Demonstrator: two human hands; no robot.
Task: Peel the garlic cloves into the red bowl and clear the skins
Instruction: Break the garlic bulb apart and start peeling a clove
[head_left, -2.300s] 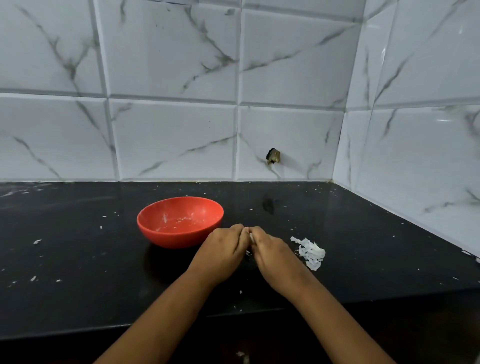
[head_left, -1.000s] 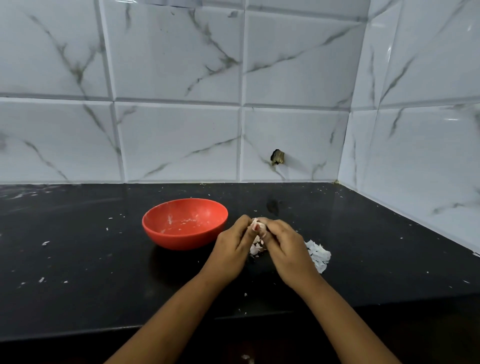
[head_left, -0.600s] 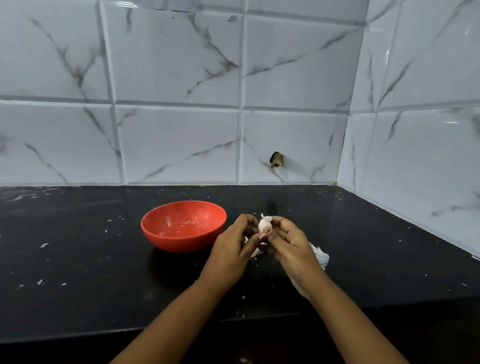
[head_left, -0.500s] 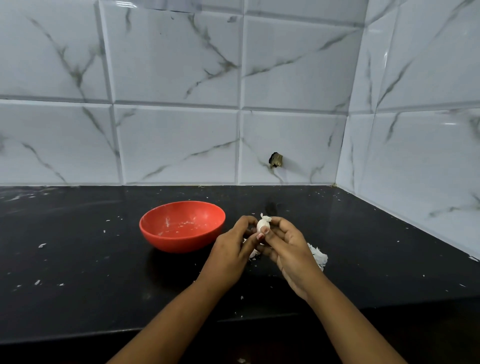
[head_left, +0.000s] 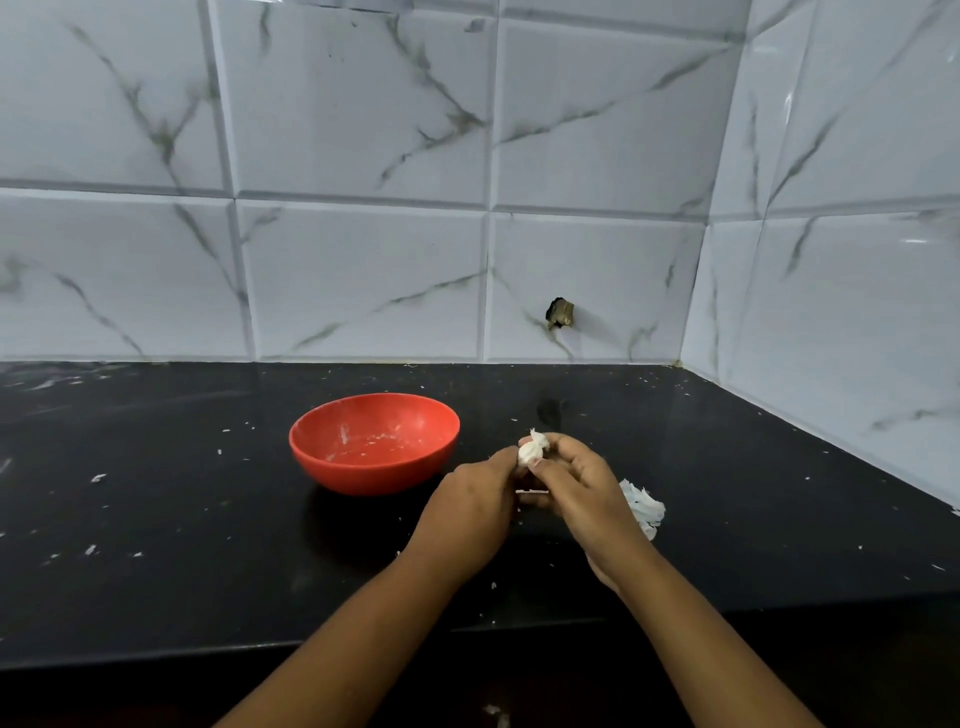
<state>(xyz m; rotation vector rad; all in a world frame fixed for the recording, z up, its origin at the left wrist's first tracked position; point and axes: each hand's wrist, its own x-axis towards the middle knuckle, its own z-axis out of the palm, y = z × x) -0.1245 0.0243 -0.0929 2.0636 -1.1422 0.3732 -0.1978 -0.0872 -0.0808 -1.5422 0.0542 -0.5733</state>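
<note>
Garlic clove (head_left: 531, 453), small, rounded and off-white, is held just above the black surface (head_left: 208, 519), to the right of the red bowl (head_left: 363, 475) and apart from it. A wisp of papery skin sticks up from the clove's top, with a ragged, pointed tip. The lower part of the clove looks smooth and pale.

Both hands meet at the clove. The left hand (head_left: 470, 512) has its fingers curled, and its fingertips pinch the clove from the left side. The right hand (head_left: 576, 488) grips it from the right, with thumb and forefinger closed round the upper part and the other fingers folded beneath.

The red bowl stands upright on the surface, round and shallow. Whitish smears and tiny flecks mark its inner wall and bottom.

A small heap of skins (head_left: 644, 509), white and flaky, lies on the surface just behind the right wrist, which partly hides it. Small white flecks (head_left: 97, 477) are scattered across the surface, mostly to the left of the bowl and near the front edge.

White marble-patterned tiles (head_left: 363, 260) rise behind the surface and along its right side, and one tile shows a dark chipped hole (head_left: 560, 313).
</note>
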